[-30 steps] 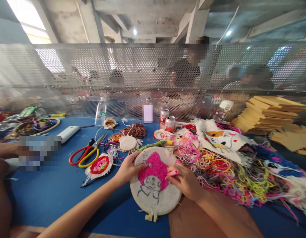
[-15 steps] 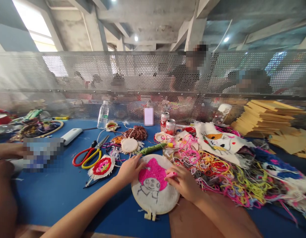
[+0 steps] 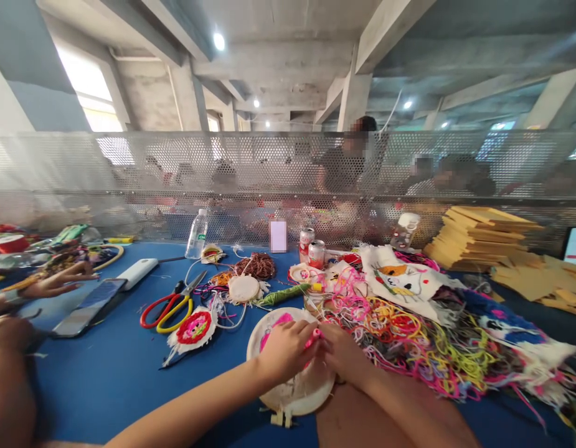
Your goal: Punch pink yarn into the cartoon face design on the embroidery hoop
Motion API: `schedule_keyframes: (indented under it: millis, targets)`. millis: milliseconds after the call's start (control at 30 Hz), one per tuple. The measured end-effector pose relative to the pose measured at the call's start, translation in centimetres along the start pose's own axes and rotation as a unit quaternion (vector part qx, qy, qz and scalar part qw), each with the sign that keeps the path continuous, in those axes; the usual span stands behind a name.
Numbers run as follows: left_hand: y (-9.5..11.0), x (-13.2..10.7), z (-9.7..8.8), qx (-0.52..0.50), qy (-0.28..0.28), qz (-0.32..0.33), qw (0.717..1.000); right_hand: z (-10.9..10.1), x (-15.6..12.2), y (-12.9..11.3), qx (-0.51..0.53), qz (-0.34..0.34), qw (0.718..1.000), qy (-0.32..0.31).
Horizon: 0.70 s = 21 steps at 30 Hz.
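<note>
At the far left of the frame a co-worker's hand [image 3: 58,280] rests beside a phone [image 3: 89,307] on the blue table [image 3: 105,373]. Right of these lie red-and-yellow scissors [image 3: 169,306] and a small pink tufted piece [image 3: 193,328].

In the lower middle sits the embroidery hoop [image 3: 294,393], at the table's near edge and partly over the person's thigh. The left hand [image 3: 285,348] lies on its cloth with fingers curled, covering most of the pink patch; whether it grips anything cannot be told. The right hand [image 3: 346,356] is pressed against it, the two hands together over the hoop, and it pinches a pink tool [image 3: 316,335] whose tip is hidden between them.

Just right of the right wrist spreads a tangle of loose yarn [image 3: 409,336], reaching to the frame's right side.

The risks, as I judge them: the left fingers sit so close to the hidden tip that a slip could prick them. The yarn touching the wrist could snag the tool or drag across the cloth. The hoop, half off the table, could tilt if either hand presses near its lower rim.
</note>
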<state>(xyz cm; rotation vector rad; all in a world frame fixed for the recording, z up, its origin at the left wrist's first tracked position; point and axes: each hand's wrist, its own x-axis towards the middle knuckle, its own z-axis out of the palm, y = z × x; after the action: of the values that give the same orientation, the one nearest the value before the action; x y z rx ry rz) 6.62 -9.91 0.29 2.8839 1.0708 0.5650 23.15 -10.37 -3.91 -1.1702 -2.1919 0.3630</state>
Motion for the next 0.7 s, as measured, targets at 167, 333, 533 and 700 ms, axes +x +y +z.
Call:
schedule_keyframes:
  millis: [167,333,533,700]
  targets:
    - [-0.5,-0.2,0.0,0.003,0.004,-0.041,0.999,-2.9,1.0,-0.3,-0.039,-0.003,0.996,-0.076]
    - [-1.3,-0.5,0.2,-0.031,0.022,-0.087,0.995,-6.1,4.2,1.1,-0.102,0.036,0.992,-0.072]
    - [-1.7,-0.8,0.3,-0.107,0.035,-0.095,0.989,-7.0,11.3,2.7,-0.161,0.070,0.981,-0.078]
    - [-1.7,-0.9,0.4,-0.133,0.038,-0.102,0.985,-4.1,15.8,1.3,-0.141,0.076,0.984,-0.078]
